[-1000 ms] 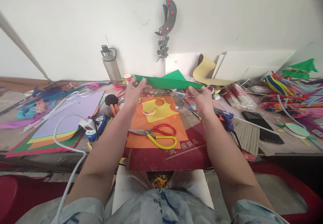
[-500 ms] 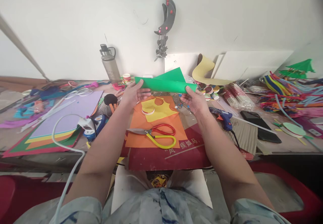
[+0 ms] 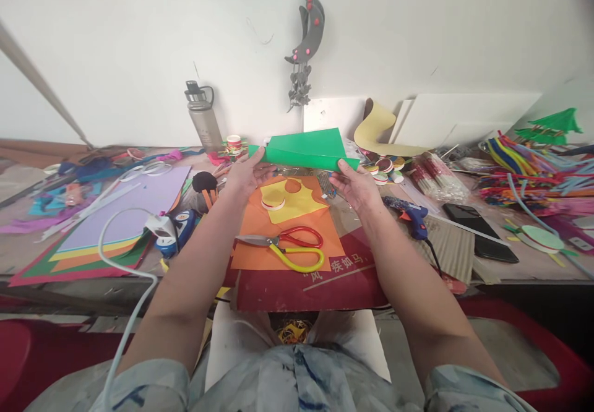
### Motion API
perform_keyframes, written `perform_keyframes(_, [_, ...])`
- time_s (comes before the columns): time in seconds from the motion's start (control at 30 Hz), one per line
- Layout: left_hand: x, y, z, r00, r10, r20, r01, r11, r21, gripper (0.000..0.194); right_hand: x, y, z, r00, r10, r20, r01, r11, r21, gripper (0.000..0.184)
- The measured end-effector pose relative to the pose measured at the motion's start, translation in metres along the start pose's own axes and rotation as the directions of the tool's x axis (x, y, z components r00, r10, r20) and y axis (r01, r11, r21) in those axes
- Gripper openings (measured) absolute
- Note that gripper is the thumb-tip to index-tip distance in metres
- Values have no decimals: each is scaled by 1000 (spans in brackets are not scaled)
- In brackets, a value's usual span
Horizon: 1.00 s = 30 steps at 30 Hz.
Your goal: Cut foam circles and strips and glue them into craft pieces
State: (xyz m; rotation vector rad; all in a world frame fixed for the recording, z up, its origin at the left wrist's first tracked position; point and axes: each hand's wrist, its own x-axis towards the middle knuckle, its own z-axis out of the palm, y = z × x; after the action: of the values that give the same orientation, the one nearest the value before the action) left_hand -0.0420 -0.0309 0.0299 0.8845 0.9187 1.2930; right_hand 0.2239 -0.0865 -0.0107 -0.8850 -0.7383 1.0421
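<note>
A green sheet of paper (image 3: 304, 146) is raised over the back of the work area, its near edge curled or folded over and its far part standing up behind. My left hand (image 3: 248, 174) pinches its left end with the thumb on top. At the right end, my right hand (image 3: 355, 183) grips the sheet the same way. Beneath lie orange paper (image 3: 297, 223), a yellow sheet with cut edges (image 3: 299, 205) and a small round lid-like piece (image 3: 273, 204). Scissors (image 3: 292, 248) with one red and one yellow handle rest on the orange paper, blades pointing left.
A stack of coloured paper (image 3: 111, 220) and a power strip (image 3: 179, 232) with a white cable lie left. A bottle (image 3: 204, 118) stands at the wall. To the right are a blue glue gun (image 3: 413, 217), a black phone (image 3: 477, 232) and many pipe cleaners (image 3: 547, 177).
The green sheet's far part has shifted from a pointed corner to a broader, flatter-topped shape. Both hands keep hold of its ends, nearly in place.
</note>
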Motion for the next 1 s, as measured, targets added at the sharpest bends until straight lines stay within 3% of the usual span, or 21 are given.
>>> perform_keyframes(0.13, [-3, -6, 7, 1000, 20, 20, -19, 999, -45, 59, 1, 6, 2, 997, 8, -82, -3, 998, 63, 45])
perform_keyframes(0.3, [-5, -19, 16, 1000, 30, -9, -31, 987, -155, 74, -3, 12, 6, 999, -2, -38, 3, 999, 45, 41])
perform_keyframes(0.53, [-15, -52, 29, 969, -169, 181, 197, 969, -147, 48, -13, 24, 15, 997, 50, 61, -53, 997, 53, 44])
perform_keyframes(0.6, [-18, -57, 33, 963, -192, 191, 224, 961, -162, 42, -14, 27, 17, 992, 72, 103, -76, 996, 35, 47])
perform_keyframes(0.87, [-18, -61, 36, 975, -169, 141, 203, 939, -278, 19, -19, 26, 15, 979, 161, 127, -149, 984, -96, 64])
perform_keyframes(1.0, [-22, -66, 39, 978, -142, 152, 181, 941, -288, 28, -24, 25, 18, 986, 144, 84, -134, 984, -114, 68])
